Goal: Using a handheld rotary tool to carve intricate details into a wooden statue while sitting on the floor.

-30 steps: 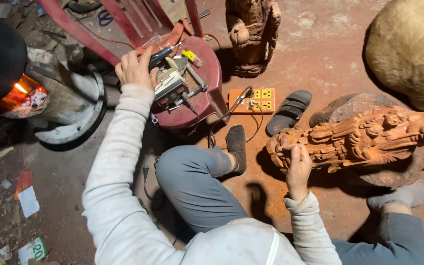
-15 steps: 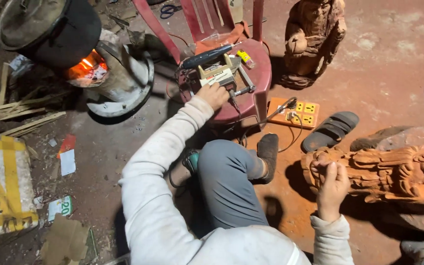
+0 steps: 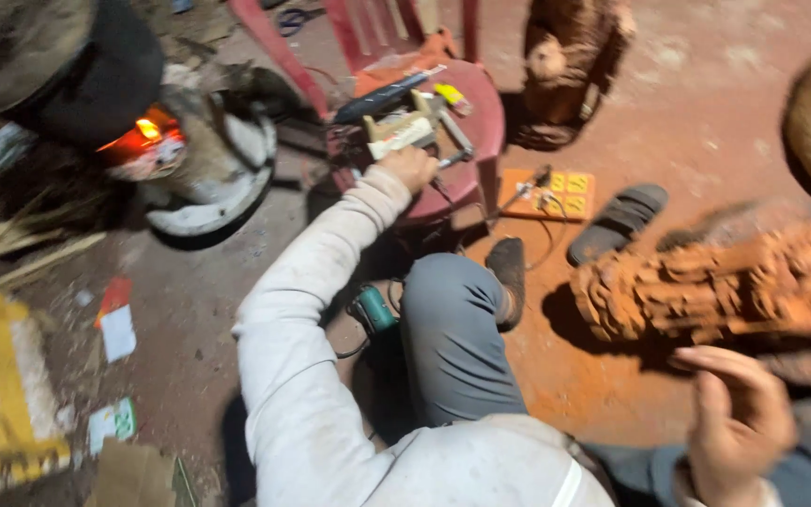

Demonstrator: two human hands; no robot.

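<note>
Right hand [image 3: 739, 422] lifts off the wood carving [image 3: 715, 286], fingers wide; left hand [image 3: 408, 167] grips a heavy-looking, rigid power tool [image 3: 404, 134] at upper centre.

Tools [image 3: 415, 127] crowd the red chair seat [image 3: 476, 160]; bare dusty floor [image 3: 603, 376] lies open before the carving [image 3: 706, 286].

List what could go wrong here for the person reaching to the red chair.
The left hand reaches blind among loose tools on the red chair seat; one might cut it or fall. The stove fire glows near dry sticks and paper scraps, which might ignite.
</note>
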